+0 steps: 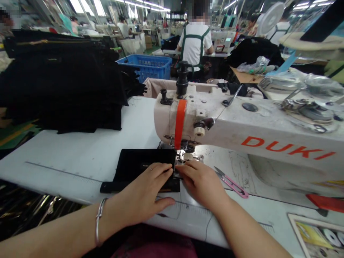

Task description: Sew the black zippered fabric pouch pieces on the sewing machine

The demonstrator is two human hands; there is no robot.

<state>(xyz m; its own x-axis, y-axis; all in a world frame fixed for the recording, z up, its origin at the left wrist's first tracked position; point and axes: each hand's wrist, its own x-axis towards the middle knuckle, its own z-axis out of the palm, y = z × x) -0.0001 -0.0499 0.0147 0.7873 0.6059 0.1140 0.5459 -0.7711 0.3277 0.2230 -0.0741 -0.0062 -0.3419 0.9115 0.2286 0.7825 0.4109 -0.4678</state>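
A silver bracelet (99, 222) is circling the left wrist nearest the viewer, and beyond it the left hand (145, 191) is lying palm down, a slim ring (150, 168) showing on one finger. Its fingers are stretching forward with narrow gaps while the thumb is spreading wide, and they are pressing flat on a black fabric panel (131, 163) rather than gripping it. The panel is resting on the white sewing table (67, 152), its right edge reaching the presser foot (179, 157), and a thicker folded band (113, 187) is running along its near edge. The right hand (205, 184) is bending its fingers close together, the tips sitting just beside the presser foot; whether they are pinching anything, I cannot tell. Pink-handled thread snips (233, 184) are lying right of that hand, blades pointing toward the needle area. Over the work, a white sewing machine (215, 100) is stretching off to the right, bearing orange DUKI lettering (287, 147) and an orange strip (180, 123) on its head. Farther left, a tall stack of black fabric pieces (61, 86) is overhanging the table. Behind, a blue plastic basket (158, 68) is standing, and beyond it a co-worker (193, 44) in a white shirt with dark green straps is facing away.
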